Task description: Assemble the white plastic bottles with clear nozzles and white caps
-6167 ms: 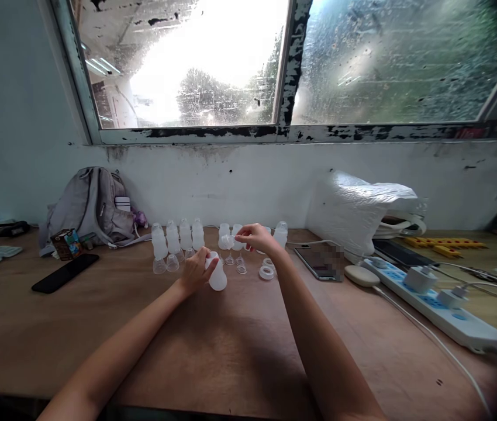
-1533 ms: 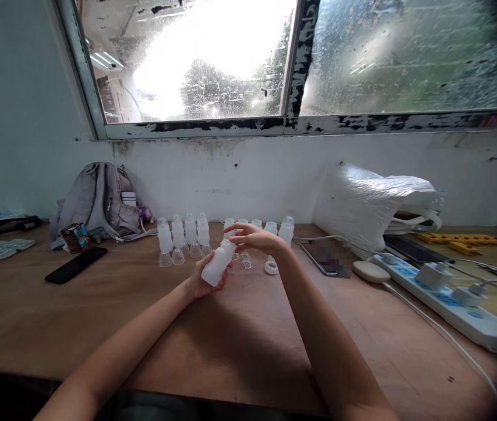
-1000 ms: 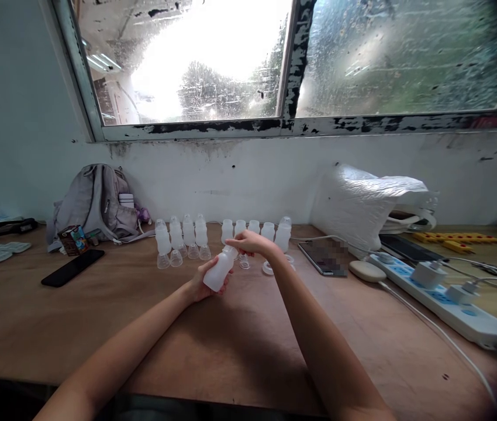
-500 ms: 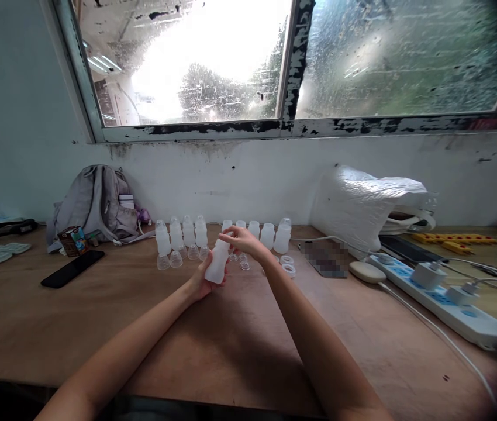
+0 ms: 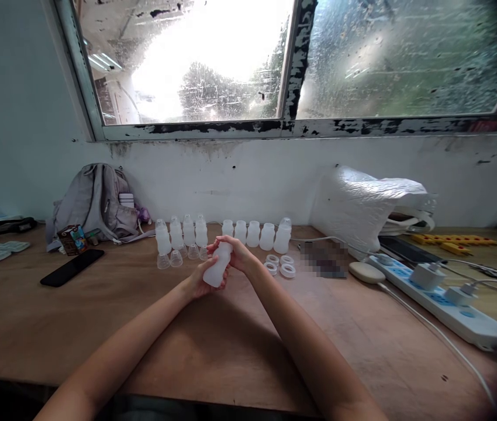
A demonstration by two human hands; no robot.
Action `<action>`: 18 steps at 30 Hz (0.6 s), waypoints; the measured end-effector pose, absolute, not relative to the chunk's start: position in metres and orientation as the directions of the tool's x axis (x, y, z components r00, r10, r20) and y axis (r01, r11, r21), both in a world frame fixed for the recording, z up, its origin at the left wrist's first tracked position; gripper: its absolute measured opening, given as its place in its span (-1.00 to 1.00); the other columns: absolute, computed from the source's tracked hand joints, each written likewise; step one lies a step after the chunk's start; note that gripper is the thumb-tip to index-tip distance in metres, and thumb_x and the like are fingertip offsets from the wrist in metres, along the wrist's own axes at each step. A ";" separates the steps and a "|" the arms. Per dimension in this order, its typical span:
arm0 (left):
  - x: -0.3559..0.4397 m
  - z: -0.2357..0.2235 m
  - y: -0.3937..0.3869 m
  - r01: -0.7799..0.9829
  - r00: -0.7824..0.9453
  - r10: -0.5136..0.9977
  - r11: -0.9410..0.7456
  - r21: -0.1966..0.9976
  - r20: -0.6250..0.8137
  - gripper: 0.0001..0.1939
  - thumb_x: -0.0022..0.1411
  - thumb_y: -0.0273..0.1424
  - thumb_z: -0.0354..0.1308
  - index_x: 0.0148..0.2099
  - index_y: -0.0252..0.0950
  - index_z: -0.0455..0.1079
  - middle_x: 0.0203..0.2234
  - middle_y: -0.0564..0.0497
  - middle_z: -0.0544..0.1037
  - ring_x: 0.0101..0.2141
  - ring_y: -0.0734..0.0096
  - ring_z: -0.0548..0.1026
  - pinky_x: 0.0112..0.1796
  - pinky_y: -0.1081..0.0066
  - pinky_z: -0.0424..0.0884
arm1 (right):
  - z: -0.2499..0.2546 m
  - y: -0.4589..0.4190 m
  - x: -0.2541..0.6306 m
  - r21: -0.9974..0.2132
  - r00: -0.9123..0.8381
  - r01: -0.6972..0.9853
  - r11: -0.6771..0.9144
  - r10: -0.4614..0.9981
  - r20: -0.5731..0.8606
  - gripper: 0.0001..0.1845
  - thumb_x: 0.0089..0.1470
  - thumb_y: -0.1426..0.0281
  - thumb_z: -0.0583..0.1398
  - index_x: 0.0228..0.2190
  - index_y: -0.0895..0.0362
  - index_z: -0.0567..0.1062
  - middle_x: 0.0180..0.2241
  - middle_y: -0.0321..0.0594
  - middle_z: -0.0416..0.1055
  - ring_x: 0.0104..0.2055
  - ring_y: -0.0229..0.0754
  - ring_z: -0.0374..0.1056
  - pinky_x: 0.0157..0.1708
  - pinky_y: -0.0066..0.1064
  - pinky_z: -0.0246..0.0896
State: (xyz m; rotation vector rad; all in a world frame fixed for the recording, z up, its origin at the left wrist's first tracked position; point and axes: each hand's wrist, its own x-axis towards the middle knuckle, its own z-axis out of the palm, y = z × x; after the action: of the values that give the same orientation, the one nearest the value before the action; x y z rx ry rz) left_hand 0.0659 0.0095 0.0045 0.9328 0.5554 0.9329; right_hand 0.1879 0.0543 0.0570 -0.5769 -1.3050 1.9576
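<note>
My left hand (image 5: 199, 280) is wrapped round the lower body of a frosted white baby bottle (image 5: 216, 271), tilted with its top away from me. At its top, my right hand (image 5: 234, 252) closes over the neck, so the collar end is mostly covered by fingers. Behind my left hand are several clear dome caps (image 5: 176, 258) on the table. Beyond them stand several capped bottles (image 5: 163, 236), and to their right several uncapped bottles (image 5: 254, 234) with one capped bottle (image 5: 282, 235) at the end. White collar rings (image 5: 287, 270) lie right of my right hand.
A grey backpack (image 5: 95, 204), a small box (image 5: 73, 240) and a black phone (image 5: 72, 268) are at the left. To the right are a blurred-out phone (image 5: 325, 258), a silvery bag (image 5: 354, 204), a cream round-edged device (image 5: 366, 271) and a power strip (image 5: 445, 301) with cables.
Several seconds ago my right hand held a small clear part beside the bottle. Since then it has moved onto the bottle's top, and now its fingers wrap round the neck. More rings show.
</note>
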 end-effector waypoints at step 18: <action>0.064 0.010 0.014 -0.320 0.316 0.948 0.132 0.938 -0.026 -0.60 -0.02 -0.11 0.09 -0.33 -0.39 0.32 -0.57 0.01 0.37 -0.59 0.49 0.33 -0.54 0.47 0.24 | 0.036 0.062 0.170 -0.942 -0.470 -0.324 -0.084 0.879 0.083 -0.79 -0.21 0.27 0.18 -0.51 0.17 0.39 -0.55 -0.27 0.39 -0.66 -0.36 0.18 -0.70 -0.53 0.05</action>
State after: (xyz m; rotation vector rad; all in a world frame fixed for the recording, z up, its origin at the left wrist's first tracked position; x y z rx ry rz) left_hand 0.0645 0.0139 0.0101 1.0318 0.7732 1.0678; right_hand 0.1703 0.0619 0.0356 -0.6694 -1.2805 1.7028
